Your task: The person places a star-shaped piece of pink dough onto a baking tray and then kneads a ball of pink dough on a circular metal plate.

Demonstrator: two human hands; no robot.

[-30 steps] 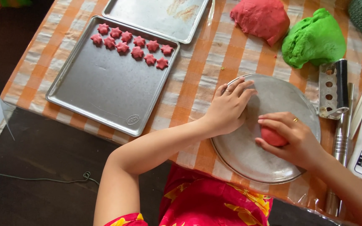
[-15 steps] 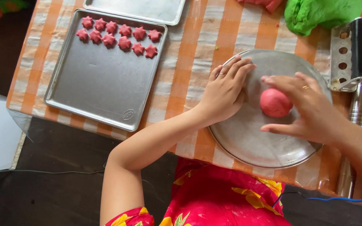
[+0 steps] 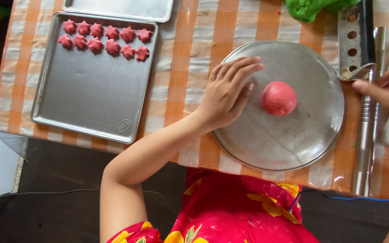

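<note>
Right hand [image 3: 386,92] left dough ball [image 3: 279,97], now by plate [image 3: 266,144] edge.

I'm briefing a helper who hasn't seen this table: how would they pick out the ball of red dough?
Find the round metal plate on the orange checked cloth, right of the square baking tray. The red dough ball sits alone near the plate's middle, just right of the left hand resting on the plate's edge. Unlike the small red star shapes on the tray, it is one smooth, larger ball.
</note>
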